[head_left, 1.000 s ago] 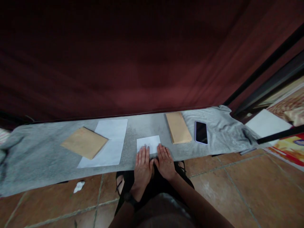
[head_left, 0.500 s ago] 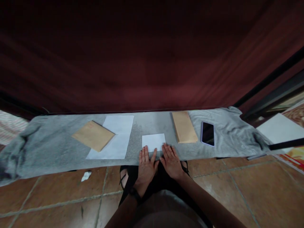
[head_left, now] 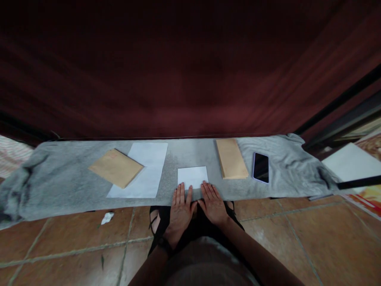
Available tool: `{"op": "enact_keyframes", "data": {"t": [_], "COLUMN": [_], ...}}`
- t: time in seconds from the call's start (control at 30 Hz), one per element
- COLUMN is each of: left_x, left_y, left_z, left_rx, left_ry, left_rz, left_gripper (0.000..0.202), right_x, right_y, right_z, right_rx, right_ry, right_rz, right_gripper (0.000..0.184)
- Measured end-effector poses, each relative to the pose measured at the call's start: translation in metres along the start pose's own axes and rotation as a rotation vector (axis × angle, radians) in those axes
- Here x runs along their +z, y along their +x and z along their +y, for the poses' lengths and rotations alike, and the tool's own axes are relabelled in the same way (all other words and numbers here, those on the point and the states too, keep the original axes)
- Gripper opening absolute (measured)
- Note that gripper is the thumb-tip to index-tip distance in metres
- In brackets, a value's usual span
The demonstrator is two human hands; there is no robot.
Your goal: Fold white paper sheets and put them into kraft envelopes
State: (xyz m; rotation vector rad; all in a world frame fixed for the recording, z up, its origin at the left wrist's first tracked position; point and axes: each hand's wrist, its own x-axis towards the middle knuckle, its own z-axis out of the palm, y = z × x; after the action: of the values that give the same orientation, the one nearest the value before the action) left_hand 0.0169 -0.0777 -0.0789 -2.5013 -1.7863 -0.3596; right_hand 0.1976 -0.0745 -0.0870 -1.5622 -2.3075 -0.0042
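A small white sheet of folded-looking paper (head_left: 193, 176) lies on the grey cloth, directly in front of me. My left hand (head_left: 180, 204) rests flat, its fingertips touching the near left edge of the paper. At the near right corner, my right hand (head_left: 213, 203) lies flat too, fingers stretched out. Neither hand grasps anything. To the right is a stack of brown envelopes (head_left: 231, 159). On the left, more brown envelopes (head_left: 116, 168) lie askew, partly covering large white sheets of paper (head_left: 150, 171).
A phone (head_left: 261, 167) with a dark screen lies right of the envelope stack. The grey cloth (head_left: 68, 178) covers a long narrow surface against a dark red curtain (head_left: 184, 79). A crumpled white scrap (head_left: 107, 217) is on the tiled floor (head_left: 74, 254). A white board (head_left: 353, 161) stands at far right.
Both hands stay flat at the paper's near edge; the left hand's thumb and fingers have shifted slightly left. The other things lie where they were.
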Motion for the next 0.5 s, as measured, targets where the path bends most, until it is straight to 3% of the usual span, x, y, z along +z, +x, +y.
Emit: {"op": "enact_keyframes", "data": {"t": [0.17,0.3,0.5], "left_x": [-0.007,-0.012,-0.004], "left_y": [-0.001,0.013,0.045], "left_z": [0.001,0.01,0.028], "left_rx": [-0.027,-0.051,0.133], "left_ry": [-0.003,-0.046,-0.165], "left_rz": [-0.006,-0.004,-0.062], "left_gripper": [0.065,0.059,0.056], "right_x": [-0.001,0.001,0.005], "right_y": [-0.004,-0.004,-0.004], "right_z": [0.008,0.009,0.011], "right_rx": [0.004,-0.006,-0.04], "right_ry": [-0.005,-0.017,-0.054], "right_rz": [-0.018,-0.027,-0.038], "right_gripper": [0.064,0.065,0.07]}}
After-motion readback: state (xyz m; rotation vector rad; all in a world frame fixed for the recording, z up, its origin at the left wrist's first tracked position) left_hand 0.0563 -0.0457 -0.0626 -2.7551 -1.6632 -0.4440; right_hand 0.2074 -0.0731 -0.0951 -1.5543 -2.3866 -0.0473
